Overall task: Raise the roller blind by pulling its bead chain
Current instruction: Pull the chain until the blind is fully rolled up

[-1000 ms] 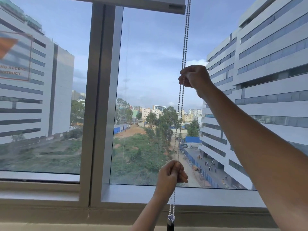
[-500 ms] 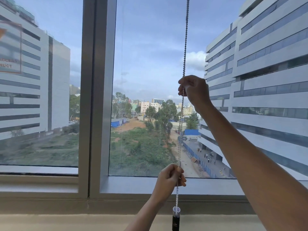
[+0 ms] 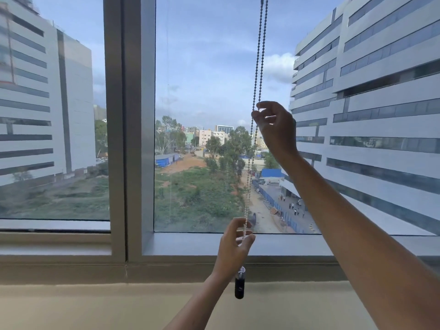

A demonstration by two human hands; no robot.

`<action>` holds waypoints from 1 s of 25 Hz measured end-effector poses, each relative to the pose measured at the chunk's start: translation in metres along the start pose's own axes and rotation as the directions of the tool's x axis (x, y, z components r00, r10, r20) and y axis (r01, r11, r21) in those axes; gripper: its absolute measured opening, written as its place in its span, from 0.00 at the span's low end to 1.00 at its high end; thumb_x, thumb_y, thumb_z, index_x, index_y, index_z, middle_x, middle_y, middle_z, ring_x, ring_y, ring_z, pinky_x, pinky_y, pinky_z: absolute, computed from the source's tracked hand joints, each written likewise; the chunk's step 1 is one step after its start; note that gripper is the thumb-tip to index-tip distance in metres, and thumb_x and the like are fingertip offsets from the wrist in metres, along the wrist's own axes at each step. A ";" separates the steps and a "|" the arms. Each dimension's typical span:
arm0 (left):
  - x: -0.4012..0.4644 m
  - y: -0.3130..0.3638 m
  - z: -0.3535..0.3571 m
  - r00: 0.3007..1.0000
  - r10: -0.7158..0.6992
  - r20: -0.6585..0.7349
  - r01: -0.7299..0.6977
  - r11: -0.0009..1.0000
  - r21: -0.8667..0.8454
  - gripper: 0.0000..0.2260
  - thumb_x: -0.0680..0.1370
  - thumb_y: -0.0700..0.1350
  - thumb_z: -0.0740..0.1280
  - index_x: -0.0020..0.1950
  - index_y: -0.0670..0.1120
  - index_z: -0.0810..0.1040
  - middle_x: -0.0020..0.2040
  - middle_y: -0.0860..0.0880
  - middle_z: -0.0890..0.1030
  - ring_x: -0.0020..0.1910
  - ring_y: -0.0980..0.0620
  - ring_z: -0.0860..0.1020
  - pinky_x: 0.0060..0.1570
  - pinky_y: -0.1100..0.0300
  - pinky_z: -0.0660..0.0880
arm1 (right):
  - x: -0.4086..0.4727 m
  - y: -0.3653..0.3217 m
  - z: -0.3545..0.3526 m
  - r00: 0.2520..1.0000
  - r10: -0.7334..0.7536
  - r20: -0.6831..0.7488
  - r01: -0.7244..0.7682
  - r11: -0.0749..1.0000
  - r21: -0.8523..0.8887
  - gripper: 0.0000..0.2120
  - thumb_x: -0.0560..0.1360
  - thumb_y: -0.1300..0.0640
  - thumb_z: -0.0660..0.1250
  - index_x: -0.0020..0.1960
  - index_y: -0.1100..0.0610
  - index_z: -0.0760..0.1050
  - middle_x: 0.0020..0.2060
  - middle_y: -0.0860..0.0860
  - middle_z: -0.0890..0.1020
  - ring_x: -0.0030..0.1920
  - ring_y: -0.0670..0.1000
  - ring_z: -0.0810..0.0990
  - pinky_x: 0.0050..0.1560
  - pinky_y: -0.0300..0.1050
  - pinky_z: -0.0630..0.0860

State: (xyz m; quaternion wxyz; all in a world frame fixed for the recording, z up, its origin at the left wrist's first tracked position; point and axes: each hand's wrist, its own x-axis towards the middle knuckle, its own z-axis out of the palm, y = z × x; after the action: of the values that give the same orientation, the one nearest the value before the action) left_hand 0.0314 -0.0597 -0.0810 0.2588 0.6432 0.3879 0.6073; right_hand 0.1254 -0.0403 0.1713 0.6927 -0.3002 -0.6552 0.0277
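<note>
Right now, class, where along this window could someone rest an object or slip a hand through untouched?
The sill is bare left of the mullion and right of the left hand. It is crowded at the bead chain, where the right hand, the left hand and the black weight line up.

we see the bead chain (image 3: 258,67) hanging as two thin strands of small metal beads before the glass, running from the top edge down to a dark weight (image 3: 239,285) at its loop.

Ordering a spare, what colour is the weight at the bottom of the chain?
Black, best seen in the head view: the weight hangs below the left hand.
</note>
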 end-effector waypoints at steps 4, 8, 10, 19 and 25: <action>-0.015 -0.018 -0.004 0.998 -0.051 -0.033 0.048 0.994 -0.101 0.17 0.77 0.40 0.67 0.56 0.57 0.65 0.47 0.51 0.80 0.39 0.53 0.79 0.37 0.61 0.76 | -0.058 0.040 0.005 0.993 0.097 0.063 -0.097 0.995 0.005 0.16 0.74 0.51 0.69 0.58 0.56 0.72 0.44 0.48 0.79 0.40 0.37 0.75 0.36 0.20 0.69; -0.037 -0.043 -0.007 0.988 -0.150 0.032 0.153 0.983 -0.101 0.20 0.76 0.41 0.68 0.60 0.58 0.63 0.42 0.53 0.80 0.37 0.54 0.77 0.37 0.62 0.75 | -0.153 0.092 0.010 0.919 0.315 0.236 -0.321 0.947 -0.012 0.21 0.74 0.43 0.64 0.59 0.56 0.71 0.46 0.48 0.78 0.43 0.43 0.77 0.39 0.27 0.72; -0.048 -0.058 -0.008 0.979 -0.199 0.051 0.201 0.979 -0.039 0.14 0.76 0.43 0.67 0.57 0.57 0.68 0.39 0.54 0.79 0.34 0.55 0.75 0.36 0.60 0.73 | -0.206 0.114 0.012 0.852 0.415 0.318 -0.436 0.900 -0.006 0.25 0.71 0.38 0.62 0.58 0.55 0.71 0.47 0.46 0.78 0.45 0.43 0.78 0.41 0.29 0.73; -0.057 -0.084 0.008 0.967 -0.196 -0.164 0.195 0.980 -0.026 0.07 0.79 0.38 0.61 0.45 0.48 0.76 0.37 0.57 0.81 0.37 0.62 0.78 0.36 0.67 0.73 | -0.299 0.142 0.042 0.665 0.560 0.495 -0.663 0.747 0.046 0.08 0.73 0.49 0.69 0.40 0.52 0.77 0.32 0.45 0.81 0.36 0.44 0.79 0.40 0.40 0.75; -0.052 -0.100 0.017 0.927 -0.200 -0.316 0.221 0.975 0.032 0.10 0.74 0.38 0.62 0.37 0.52 0.75 0.32 0.55 0.77 0.30 0.64 0.74 0.32 0.61 0.71 | -0.296 0.145 0.056 0.639 0.595 0.487 -0.715 0.693 0.091 0.10 0.67 0.61 0.61 0.32 0.56 0.79 0.24 0.43 0.77 0.28 0.42 0.73 0.32 0.35 0.70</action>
State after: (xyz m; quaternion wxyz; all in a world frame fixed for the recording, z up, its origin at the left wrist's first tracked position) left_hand 0.0315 -0.0434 -0.1940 0.2364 0.5025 0.5109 0.6562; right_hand 0.0834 -0.0277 -0.1600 0.5102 -0.4060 -0.6216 0.4342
